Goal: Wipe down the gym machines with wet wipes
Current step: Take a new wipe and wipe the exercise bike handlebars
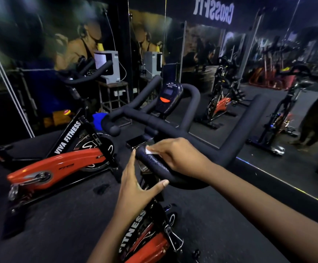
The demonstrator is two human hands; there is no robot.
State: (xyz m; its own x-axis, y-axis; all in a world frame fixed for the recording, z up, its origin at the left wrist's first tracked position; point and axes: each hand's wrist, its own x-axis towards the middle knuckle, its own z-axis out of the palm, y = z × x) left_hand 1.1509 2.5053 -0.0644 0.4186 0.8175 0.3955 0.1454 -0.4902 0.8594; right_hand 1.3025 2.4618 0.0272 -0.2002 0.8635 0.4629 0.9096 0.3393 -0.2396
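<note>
A black foam handlebar (228, 137) of a spin bike fills the centre of the view, with a small console (168, 97) at its front. My right hand (175, 154) presses a white wet wipe (150, 151) onto the near grip end, fingers curled over the bar. The foam beside the wipe looks wet and shiny. My left hand (137, 183) hovers just left of the same grip, fingers straight, thumb under the bar, holding nothing. The bike's red and black frame (146, 242) shows below my arms.
A second red and black spin bike (59, 160) stands to the left. A mirror wall (230, 73) runs along the right, reflecting more bikes. A white machine on a metal stand (108, 76) sits at the back. The floor (59, 215) is dark rubber matting.
</note>
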